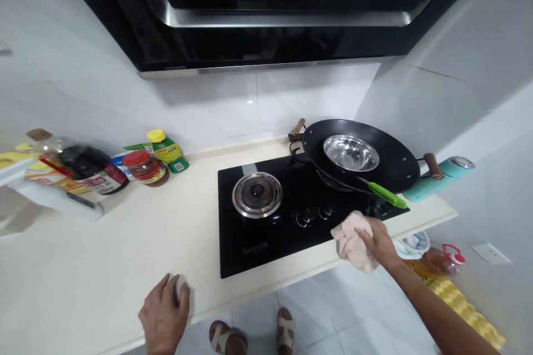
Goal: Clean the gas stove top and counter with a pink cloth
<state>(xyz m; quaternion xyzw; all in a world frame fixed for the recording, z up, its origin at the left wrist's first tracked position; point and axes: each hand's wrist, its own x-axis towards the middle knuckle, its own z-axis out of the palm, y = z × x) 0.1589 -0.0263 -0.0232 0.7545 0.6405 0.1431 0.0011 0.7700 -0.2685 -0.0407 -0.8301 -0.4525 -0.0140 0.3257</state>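
Note:
My right hand point(380, 238) grips a pale pink cloth point(352, 241) at the front right corner of the black glass hob point(250, 233), just in front of its knobs point(316, 214). Flat on the cream countertop point(125, 244) near its front edge rests my left hand point(164, 313), holding nothing, fingers spread. The left burner point(257, 194) is bare. A black wok point(362, 155) sits on the right burner with a steel bowl point(351, 152) inside it and a green-handled utensil point(387, 194) lying over its rim.
Jars and sauce bottles point(145, 166) cluster at the back left by the wall. A teal cylinder point(437, 177) lies at the counter's right end. A dark range hood point(270, 11) hangs overhead. My sandalled feet point(254, 335) stand on the tiled floor; a yellow bag point(462, 305) lies lower right.

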